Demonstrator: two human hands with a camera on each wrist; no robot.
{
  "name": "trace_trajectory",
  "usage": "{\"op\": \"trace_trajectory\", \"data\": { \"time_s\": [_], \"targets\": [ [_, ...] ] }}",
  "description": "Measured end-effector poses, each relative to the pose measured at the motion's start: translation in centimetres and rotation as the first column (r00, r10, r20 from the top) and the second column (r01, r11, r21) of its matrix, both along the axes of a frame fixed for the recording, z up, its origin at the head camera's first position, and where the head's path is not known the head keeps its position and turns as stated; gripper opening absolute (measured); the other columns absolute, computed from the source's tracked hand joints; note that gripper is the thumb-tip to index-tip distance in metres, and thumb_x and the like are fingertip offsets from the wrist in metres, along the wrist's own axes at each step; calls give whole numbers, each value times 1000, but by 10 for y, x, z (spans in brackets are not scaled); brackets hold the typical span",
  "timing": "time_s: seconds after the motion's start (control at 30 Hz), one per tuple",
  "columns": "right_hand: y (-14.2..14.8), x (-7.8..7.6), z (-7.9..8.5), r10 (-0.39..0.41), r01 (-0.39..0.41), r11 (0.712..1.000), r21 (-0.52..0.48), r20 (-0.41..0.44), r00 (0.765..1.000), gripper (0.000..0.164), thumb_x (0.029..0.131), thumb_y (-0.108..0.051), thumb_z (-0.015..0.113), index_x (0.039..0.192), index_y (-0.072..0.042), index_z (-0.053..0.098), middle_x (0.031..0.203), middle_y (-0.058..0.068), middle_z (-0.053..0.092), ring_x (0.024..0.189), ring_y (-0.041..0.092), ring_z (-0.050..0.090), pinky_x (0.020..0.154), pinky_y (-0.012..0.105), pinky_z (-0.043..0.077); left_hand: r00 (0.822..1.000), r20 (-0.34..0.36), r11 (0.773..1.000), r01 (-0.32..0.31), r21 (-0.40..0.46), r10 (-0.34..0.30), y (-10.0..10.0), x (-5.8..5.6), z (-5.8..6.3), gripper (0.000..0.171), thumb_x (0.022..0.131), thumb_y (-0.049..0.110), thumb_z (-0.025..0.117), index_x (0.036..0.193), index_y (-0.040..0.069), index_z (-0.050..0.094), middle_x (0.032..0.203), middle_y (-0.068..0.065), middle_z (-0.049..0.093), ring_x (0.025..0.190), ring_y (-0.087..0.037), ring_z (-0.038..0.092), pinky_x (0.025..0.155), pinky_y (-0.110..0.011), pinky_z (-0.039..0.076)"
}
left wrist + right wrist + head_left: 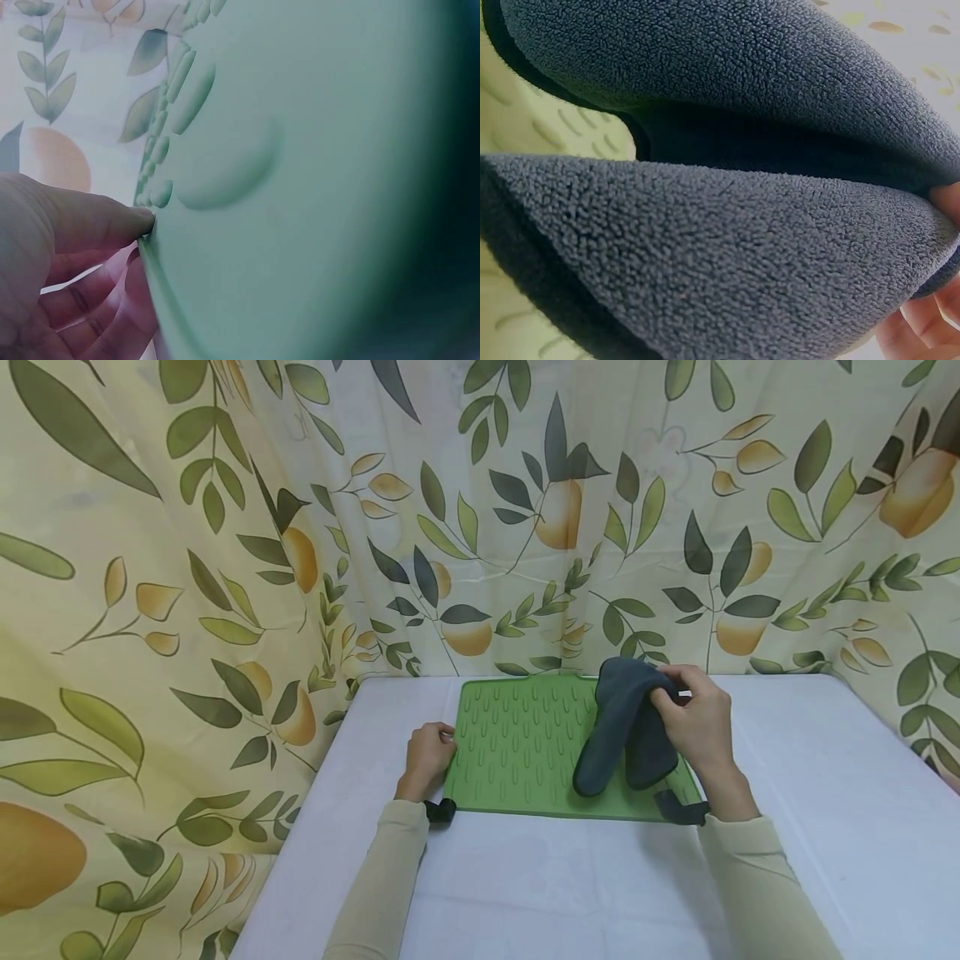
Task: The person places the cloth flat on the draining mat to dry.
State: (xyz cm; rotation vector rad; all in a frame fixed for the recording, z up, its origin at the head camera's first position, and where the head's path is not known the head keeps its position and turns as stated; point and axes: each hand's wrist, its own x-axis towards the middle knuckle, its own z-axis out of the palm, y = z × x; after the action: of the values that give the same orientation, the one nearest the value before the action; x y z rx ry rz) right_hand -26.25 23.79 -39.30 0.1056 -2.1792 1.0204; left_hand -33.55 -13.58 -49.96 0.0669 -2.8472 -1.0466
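Note:
A green mat (517, 743) with rows of raised oval ridges lies on the table. At its left edge my left hand (429, 758) pinches the rim; the left wrist view shows the thumb (112, 221) on the ridged face and the fingers (105, 311) curled behind. Over the mat's right part my right hand (697, 714) grips a dark blue-grey cloth (618, 727) by its upper corner, between thumb and fingers. The cloth hangs folded in two lobes. Up close in the right wrist view, the cloth (727, 247) has a fuzzy towel-like pile and a dark bound edge.
The table (525, 885) has a white cover. A curtain (420, 527) with leaves and orange fruit hangs behind it and along the left side. Black wrist straps (441, 812) show at both wrists, overlapping the mat's front corners in the head view.

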Motion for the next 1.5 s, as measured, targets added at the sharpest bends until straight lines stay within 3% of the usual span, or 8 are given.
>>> {"op": "trace_trajectory", "data": {
  "time_s": [0.23,0.53,0.77,0.9,1.0,1.17,1.5],
  "targets": [
    [-11,-3,-9,37,-37,999,19,-6,999,22,88,-6,62,109,-3,67,107,13,68,85,-6,49,70,1,37,1000,-16,1000,12,-7,-12,-1,1,-1,23,85,11,67,108,10,72,82,0,69,70,-13,61,62,-26,46],
    [-27,-7,-17,87,-87,996,26,-3,996,19,88,-6,64,107,-4,67,104,11,67,88,13,58,71,5,40,1000,-16,1000,7,1,-7,0,0,-1,22,85,10,67,107,9,72,81,0,68,69,-14,60,61,-26,46],
    [-41,-9,-25,125,-125,992,12,-40,991,18,87,-2,64,105,-4,67,102,8,67,89,9,56,72,5,40,1000,-17,1000,5,1,-5,0,0,-2,23,85,9,66,108,10,72,81,1,69,68,-13,60,60,-26,45],
    [-48,-11,-29,127,-127,992,2,-57,990,19,86,-1,64,104,-2,68,102,10,67,90,15,59,73,5,41,1000,-18,1000,8,4,-8,0,-1,-3,23,85,9,65,107,10,72,82,1,69,68,-13,60,60,-26,45],
    [-51,-12,-33,125,-124,992,23,-39,991,18,85,-1,65,103,-1,68,101,13,67,92,22,60,74,16,46,1000,-15,1000,9,13,-8,0,-1,-3,23,85,9,65,107,10,72,82,1,69,68,-13,60,61,-26,46],
    [-52,-16,-43,151,-153,985,84,31,988,20,86,-4,66,106,0,66,103,17,65,95,32,61,76,45,51,1000,-12,1000,5,17,-5,-1,-1,-4,23,85,9,64,108,10,72,82,1,69,69,-13,60,62,-27,46],
    [-52,-22,-59,204,-238,952,191,181,962,25,91,-11,65,112,1,63,108,19,65,99,36,62,80,50,51,1000,-23,1000,-2,7,3,0,-2,-6,24,85,9,64,107,11,72,82,2,68,69,-13,59,62,-26,46]
  ]
}}
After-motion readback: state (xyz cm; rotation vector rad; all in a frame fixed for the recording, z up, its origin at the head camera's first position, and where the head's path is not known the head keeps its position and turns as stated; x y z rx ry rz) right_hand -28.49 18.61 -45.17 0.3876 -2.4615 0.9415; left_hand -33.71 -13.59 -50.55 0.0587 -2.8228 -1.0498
